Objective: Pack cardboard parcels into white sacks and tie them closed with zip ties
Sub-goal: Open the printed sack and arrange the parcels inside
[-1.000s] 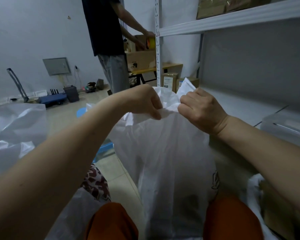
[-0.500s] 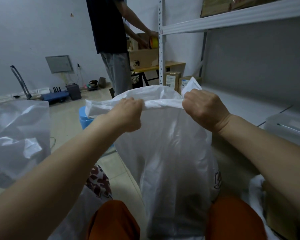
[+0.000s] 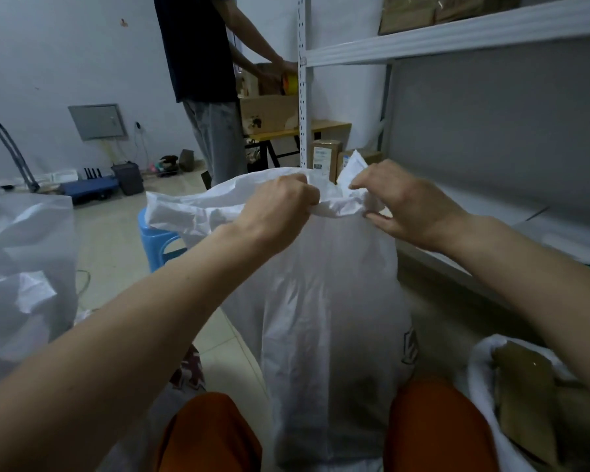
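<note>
White woven plastic, bunched at the neck: the left hand grips the top edge of the sack, fingers curled over the gathered fold. The right hand pinches the same edge just beside it, thumb below, fingers above. The hands are close together, not touching, with a short crumpled length of rim between them. Probably gathering the mouth into a neck ready for a zip tie; no tie in view.

The sack stands upright between the person's knees, which likely steadies it while the top is worked. Contents hidden; a dark printed mark low on its right side is too blurred to read.

Right, a second sack lies open with a cardboard parcel showing. Left, more white sacking. Behind, a blue stool, metal shelving, and another person at boxes. Box labels are illegible.
</note>
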Available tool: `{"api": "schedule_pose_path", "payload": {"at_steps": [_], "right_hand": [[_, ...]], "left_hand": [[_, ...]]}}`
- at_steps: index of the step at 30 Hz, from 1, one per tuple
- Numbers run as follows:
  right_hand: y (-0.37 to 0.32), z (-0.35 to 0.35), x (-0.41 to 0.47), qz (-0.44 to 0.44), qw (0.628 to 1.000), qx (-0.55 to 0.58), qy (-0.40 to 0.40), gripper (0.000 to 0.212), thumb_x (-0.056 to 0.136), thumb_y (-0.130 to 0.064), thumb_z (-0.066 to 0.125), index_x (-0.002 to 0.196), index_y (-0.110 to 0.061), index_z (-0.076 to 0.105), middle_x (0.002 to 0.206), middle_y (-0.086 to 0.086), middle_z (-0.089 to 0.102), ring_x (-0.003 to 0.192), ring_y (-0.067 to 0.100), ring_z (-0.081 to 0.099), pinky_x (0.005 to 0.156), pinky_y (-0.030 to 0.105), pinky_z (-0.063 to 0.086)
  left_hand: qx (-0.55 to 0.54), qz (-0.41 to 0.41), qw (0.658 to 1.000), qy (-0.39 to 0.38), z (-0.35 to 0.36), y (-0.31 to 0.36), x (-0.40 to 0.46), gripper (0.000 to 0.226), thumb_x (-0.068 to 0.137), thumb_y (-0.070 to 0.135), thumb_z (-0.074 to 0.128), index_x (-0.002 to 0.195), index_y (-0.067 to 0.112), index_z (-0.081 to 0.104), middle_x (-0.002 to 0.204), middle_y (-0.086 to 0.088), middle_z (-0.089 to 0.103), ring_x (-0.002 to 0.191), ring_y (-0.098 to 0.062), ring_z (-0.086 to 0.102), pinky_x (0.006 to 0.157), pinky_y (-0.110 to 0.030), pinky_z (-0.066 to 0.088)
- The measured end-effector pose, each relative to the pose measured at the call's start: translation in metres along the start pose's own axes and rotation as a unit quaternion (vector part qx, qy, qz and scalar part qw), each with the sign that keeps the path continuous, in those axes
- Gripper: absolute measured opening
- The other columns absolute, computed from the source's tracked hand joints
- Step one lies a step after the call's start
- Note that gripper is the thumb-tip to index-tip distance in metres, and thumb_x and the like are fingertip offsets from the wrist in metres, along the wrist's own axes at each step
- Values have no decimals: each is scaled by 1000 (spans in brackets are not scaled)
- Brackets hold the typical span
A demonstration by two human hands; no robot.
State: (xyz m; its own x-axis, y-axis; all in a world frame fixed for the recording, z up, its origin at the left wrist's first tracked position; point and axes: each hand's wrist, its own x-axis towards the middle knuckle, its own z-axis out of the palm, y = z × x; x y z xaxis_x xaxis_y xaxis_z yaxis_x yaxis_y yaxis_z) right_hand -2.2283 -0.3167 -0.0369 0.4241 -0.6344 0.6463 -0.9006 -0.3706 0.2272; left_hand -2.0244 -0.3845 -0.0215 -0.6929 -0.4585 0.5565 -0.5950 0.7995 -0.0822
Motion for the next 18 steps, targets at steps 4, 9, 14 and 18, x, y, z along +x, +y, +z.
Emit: {"api": "schedule_pose_path", "payload": {"at_steps": [4, 9, 14, 18], "right_hand": [[4, 3, 11, -96, 993, -51, -44, 22, 66, 5, 77, 78, -2, 60, 78, 17, 61, 70, 32, 58, 56, 38, 50], [7, 20, 15, -119, 979, -143, 85, 29, 75, 6, 71, 78, -7, 46, 63, 13, 53, 45, 25, 49, 39, 28, 44], [-9, 54, 4, -84, 973, -149, 155, 32, 77, 6, 68, 82, -11, 41, 58, 9, 50, 38, 22, 44, 36, 24, 37], [-19, 45, 4, -13, 983, -99, 156, 18, 86, -10, 67, 78, -7, 51, 59, 9, 55, 40, 23, 50, 38, 23, 39]], "left_hand": [[-48, 25, 999, 8, 1, -17, -9, 4, 77, 7, 73, 78, 4, 72, 80, -8, 60, 70, -28, 58, 59, -33, 44], [-25, -45, 999, 7, -3, -21, -24, 2, 84, 7, 65, 85, 7, 66, 85, -5, 56, 73, -24, 55, 61, -28, 38], [47, -103, 983, -144, -18, 4, -17, 45, 82, 24, 70, 123, 15, 52, 120, -7, 54, 104, -25, 55, 83, -35, 45], [-117, -130, 970, -171, -23, 29, 22, 49, 79, 34, 72, 122, 13, 60, 113, -2, 65, 94, -14, 60, 78, -22, 47]]}}
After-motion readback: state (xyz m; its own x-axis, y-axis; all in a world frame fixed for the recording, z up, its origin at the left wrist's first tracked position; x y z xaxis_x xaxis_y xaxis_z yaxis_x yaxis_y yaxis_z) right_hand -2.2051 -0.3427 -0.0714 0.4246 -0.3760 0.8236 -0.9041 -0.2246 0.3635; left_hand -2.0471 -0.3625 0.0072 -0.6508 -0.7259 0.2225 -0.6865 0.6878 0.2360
